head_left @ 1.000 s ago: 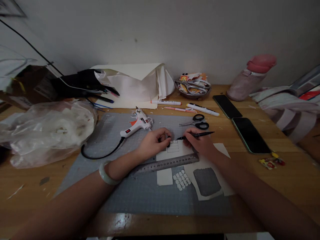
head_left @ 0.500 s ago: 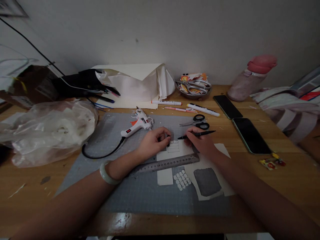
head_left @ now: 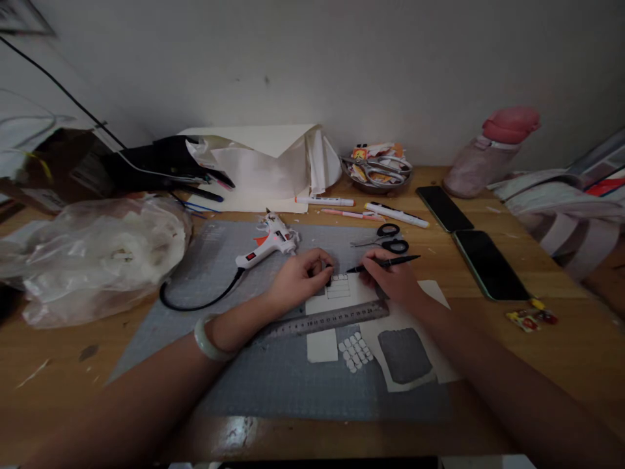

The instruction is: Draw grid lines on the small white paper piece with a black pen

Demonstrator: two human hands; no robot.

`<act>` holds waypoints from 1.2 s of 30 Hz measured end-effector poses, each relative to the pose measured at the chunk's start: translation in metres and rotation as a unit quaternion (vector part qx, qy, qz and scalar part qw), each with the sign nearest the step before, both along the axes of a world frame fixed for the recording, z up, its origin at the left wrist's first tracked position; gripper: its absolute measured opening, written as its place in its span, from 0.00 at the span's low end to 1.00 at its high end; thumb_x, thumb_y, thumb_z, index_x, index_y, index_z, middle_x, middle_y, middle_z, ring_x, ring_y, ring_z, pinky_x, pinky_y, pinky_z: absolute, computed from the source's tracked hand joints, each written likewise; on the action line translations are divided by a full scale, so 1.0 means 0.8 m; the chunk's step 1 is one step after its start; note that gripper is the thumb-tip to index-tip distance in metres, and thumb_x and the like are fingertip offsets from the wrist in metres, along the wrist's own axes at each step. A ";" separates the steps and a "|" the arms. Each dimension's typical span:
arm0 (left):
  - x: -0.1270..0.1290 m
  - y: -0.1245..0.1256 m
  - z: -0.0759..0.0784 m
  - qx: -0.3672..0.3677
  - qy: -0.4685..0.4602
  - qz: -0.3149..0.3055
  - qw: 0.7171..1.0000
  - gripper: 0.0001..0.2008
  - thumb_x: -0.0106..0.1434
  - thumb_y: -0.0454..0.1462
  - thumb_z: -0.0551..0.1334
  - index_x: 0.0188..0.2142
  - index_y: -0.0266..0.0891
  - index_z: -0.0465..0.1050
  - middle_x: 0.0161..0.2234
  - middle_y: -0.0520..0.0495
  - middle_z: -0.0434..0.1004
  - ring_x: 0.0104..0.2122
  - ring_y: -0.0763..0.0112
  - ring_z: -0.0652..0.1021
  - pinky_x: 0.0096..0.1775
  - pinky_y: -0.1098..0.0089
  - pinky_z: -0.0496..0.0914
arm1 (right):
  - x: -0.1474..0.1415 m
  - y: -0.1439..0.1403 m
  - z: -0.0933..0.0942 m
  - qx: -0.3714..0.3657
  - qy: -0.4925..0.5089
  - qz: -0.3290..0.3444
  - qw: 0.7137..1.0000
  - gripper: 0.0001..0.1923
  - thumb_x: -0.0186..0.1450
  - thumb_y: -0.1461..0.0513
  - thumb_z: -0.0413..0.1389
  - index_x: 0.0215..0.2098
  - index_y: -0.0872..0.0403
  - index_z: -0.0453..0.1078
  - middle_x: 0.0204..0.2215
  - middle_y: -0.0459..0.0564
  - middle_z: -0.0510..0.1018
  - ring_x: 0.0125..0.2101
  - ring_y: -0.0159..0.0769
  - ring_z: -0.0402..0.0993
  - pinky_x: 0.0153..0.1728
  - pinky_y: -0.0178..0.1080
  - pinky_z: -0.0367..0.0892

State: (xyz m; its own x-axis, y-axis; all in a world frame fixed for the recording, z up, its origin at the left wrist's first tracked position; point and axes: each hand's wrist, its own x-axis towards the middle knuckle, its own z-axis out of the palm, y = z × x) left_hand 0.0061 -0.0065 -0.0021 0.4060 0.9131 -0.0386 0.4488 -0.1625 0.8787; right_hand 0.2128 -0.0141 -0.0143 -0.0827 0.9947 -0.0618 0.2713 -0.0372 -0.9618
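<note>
In my right hand (head_left: 383, 270) is a slim black pen (head_left: 400, 260), its tip pointing left above the paper. My left hand (head_left: 305, 277) is closed, thumb and fingers pinched at the paper's upper edge; a small dark thing shows at the fingertips, too small to name. Between the hands lies a white paper piece (head_left: 317, 303) with a drawn grid and rounded shapes along its top row. A steel ruler (head_left: 327, 319) crosses the paper's lower edge. Below it are a blank white square (head_left: 322, 346), a cluster of outlined rounded cutouts (head_left: 356, 352) and a dark grey patch (head_left: 404, 355) on paper.
A grey cutting mat (head_left: 273, 384) covers the table's middle. On it lie a white glue gun (head_left: 271, 243) and black-handled scissors (head_left: 395, 245). Markers (head_left: 398, 214), a bowl (head_left: 378, 185), two phones (head_left: 491, 265) and a pink bottle (head_left: 488, 156) stand beyond; a plastic bag (head_left: 107, 254) is left.
</note>
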 end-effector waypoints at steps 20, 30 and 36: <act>0.001 0.000 0.000 0.005 -0.003 -0.005 1.000 0.04 0.59 0.36 0.58 0.34 0.38 0.70 0.17 0.60 0.58 0.19 0.77 0.61 0.24 0.76 0.56 | 0.001 0.001 -0.003 0.012 0.006 0.013 1.000 0.12 0.57 0.53 0.56 0.24 0.52 0.65 0.16 0.43 0.71 0.17 0.31 0.67 0.19 0.34 0.66; 0.001 -0.001 -0.001 0.015 -0.008 -0.007 1.000 0.04 0.59 0.37 0.58 0.34 0.39 0.70 0.17 0.60 0.58 0.19 0.77 0.61 0.24 0.76 0.55 | 0.002 0.001 -0.004 0.020 -0.003 0.011 1.000 0.10 0.57 0.54 0.55 0.24 0.51 0.66 0.16 0.43 0.71 0.17 0.30 0.67 0.19 0.33 0.65; 0.001 -0.001 0.001 0.007 0.000 -0.003 1.000 0.05 0.59 0.36 0.58 0.34 0.39 0.70 0.17 0.60 0.57 0.18 0.77 0.61 0.24 0.75 0.55 | 0.002 0.000 -0.004 0.015 -0.007 0.012 1.000 0.11 0.57 0.53 0.55 0.25 0.51 0.65 0.16 0.43 0.71 0.17 0.30 0.68 0.19 0.34 0.66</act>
State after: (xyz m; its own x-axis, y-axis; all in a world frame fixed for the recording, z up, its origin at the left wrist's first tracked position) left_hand 0.0072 -0.0069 -0.0013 0.4108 0.9114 -0.0262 0.4481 -0.1768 0.8764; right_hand 0.2141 -0.0138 -0.0175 -0.1055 0.9939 -0.0326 0.2846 -0.0012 -0.9586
